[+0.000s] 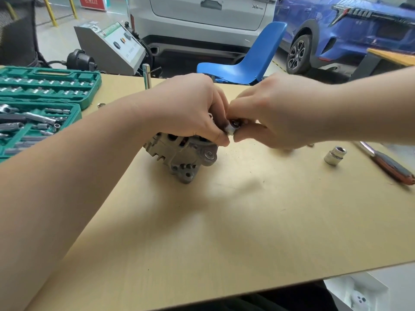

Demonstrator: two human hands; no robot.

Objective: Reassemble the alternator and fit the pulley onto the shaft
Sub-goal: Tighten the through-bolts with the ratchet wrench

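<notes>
Alternator (pixel 182 156) under left hand (pixel 190 108); right hand (pixel 269 113) pinches beside it

Your alternator (pixel 182 153) sits mid-frame on the tan tabletop, its top hidden.

You see a grey cast-metal housing with ribbed vents on its left side, mounting lugs with bolt holes pointing toward you, and a round boss at its lower right. Just above its right edge a small pale metal part (pixel 231 127) shows; you cannot tell whether it is the pulley or the shaft.
</notes>
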